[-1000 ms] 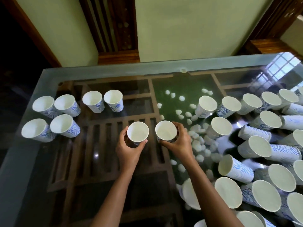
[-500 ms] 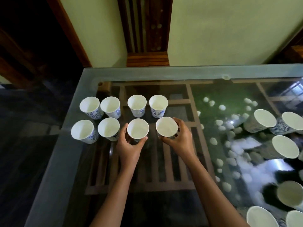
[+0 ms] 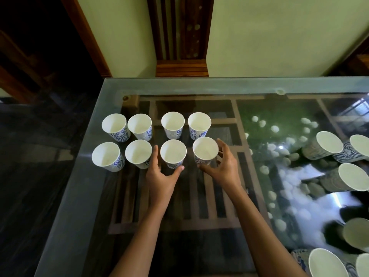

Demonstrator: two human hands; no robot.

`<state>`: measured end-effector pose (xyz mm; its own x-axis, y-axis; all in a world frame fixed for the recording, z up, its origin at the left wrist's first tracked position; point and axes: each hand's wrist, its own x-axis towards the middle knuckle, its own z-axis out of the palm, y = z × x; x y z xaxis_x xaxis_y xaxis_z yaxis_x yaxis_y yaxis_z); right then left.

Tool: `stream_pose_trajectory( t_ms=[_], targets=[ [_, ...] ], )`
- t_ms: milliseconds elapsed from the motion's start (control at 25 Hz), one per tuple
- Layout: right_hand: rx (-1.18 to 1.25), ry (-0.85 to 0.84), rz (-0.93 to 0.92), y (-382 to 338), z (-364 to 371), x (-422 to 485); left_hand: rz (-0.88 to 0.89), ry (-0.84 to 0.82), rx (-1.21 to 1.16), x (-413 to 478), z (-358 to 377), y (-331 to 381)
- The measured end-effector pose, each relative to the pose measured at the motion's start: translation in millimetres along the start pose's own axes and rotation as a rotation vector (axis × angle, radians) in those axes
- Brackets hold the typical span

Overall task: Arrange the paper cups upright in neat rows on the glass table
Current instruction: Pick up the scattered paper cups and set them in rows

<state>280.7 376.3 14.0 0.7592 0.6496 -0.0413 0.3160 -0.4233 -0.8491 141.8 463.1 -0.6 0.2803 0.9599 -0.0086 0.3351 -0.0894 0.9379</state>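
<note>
Paper cups, upright: eight, in two rows of four on the desk (image 3: 83, 196)
Left grip (image 3: 159, 176): spread, fingers loose about the third front cup (image 3: 173, 152)
Right grip (image 3: 223, 168): spread, loose about the fourth front cup (image 3: 205, 149)
Back row (image 3: 173, 124): just beyond both grips
Cups on their sides (image 3: 327, 145): many, well right of the right grip, unsorted
Progress, judged: under half done
</note>
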Motion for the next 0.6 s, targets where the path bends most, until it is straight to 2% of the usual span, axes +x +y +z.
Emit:
stream_pose_trajectory(
  t_ms=[200,280,360,480,600],
  targets=[
    [-0.023,-0.043,0.014,1,-32,-22,0.134,0.118,0.107,-20,-3,16],
    [-0.039,-0.024,0.013,5,-52,-31,0.184,0.181,0.098,-36,4,25],
    [-0.039,0.007,0.008,12,-78,-39,0.224,0.176,0.074,-56,19,34],
    [-0.027,0.060,0.013,30,-125,-49,0.272,0.037,0.056,-88,56,54],
    [-0.039,0.139,0.036,57,-177,-57,0.272,-0.203,-0.003,-120,104,77]
  ],
)
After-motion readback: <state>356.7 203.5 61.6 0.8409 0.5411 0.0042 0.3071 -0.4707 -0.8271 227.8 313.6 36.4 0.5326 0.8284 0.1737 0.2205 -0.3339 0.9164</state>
